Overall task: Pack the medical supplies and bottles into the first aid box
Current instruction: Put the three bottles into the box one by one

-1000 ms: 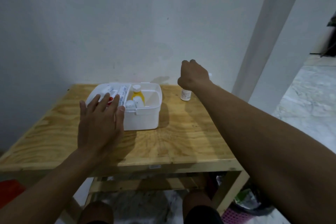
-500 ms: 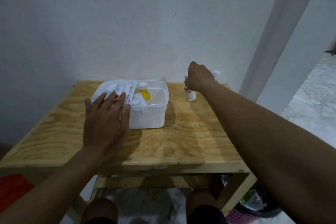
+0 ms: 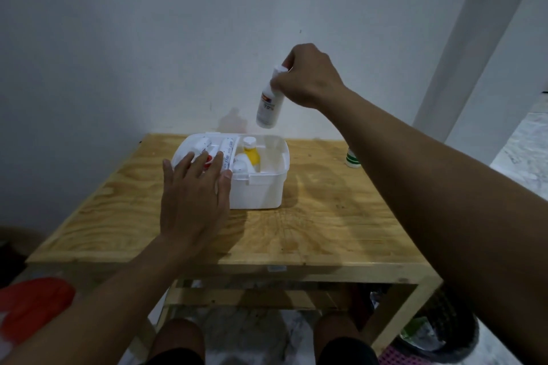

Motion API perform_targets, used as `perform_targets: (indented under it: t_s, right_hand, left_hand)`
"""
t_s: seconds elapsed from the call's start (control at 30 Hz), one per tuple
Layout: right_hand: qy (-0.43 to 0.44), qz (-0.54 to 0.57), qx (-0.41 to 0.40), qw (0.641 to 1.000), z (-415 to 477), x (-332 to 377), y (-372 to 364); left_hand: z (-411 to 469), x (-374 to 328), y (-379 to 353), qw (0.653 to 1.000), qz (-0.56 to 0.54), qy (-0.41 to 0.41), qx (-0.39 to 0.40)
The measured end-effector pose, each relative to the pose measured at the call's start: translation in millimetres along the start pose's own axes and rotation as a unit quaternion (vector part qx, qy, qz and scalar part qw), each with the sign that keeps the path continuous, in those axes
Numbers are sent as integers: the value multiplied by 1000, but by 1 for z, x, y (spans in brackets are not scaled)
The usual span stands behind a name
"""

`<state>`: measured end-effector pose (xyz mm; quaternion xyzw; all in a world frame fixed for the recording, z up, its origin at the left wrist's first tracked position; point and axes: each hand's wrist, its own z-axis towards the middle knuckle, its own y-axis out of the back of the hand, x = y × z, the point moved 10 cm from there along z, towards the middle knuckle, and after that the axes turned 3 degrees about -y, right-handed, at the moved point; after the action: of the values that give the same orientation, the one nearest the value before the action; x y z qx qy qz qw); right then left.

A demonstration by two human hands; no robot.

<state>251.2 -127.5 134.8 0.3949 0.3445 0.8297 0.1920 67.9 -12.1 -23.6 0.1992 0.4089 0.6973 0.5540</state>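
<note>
A white first aid box [image 3: 261,187] stands open on the wooden table [image 3: 326,231]. Inside it I see a yellow bottle [image 3: 251,154], white tubes and a red-capped item. My left hand [image 3: 195,201] rests flat against the box's near left corner, fingers spread over its rim. My right hand [image 3: 311,77] holds a white bottle [image 3: 268,109] by its top, hanging tilted in the air above the box's back right. A small white bottle with green bands [image 3: 352,159] stands on the table at the right, partly hidden behind my right forearm.
A white wall rises right behind the table. A white pillar [image 3: 480,38] stands at the right. Below the table's right side sits a dark bin [image 3: 444,338]. A red object [image 3: 32,305] lies on the floor at the left. My knees show under the front edge.
My right hand has lifted the white bottle off the table and carried it up and left, over the box. The green-banded bottle is now uncovered. My left hand stays on the box.
</note>
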Motion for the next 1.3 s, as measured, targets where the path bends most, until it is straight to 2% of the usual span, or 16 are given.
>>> perform_targets:
  t_s: [0.43,0.8,1.3]
  right_hand:
    - [2,-33,118,992,-4,-4,-72]
    - [33,-65,90,993,4,10,-65]
    - [-29,-116,184,976,-20,-23,-99]
  left_hand:
    - [1,2,-3,1000,-10,-2,-1]
    - [2,2,-1,1000,-12,-3,-2]
    - [1,2,-1,1000,-15,-5,1]
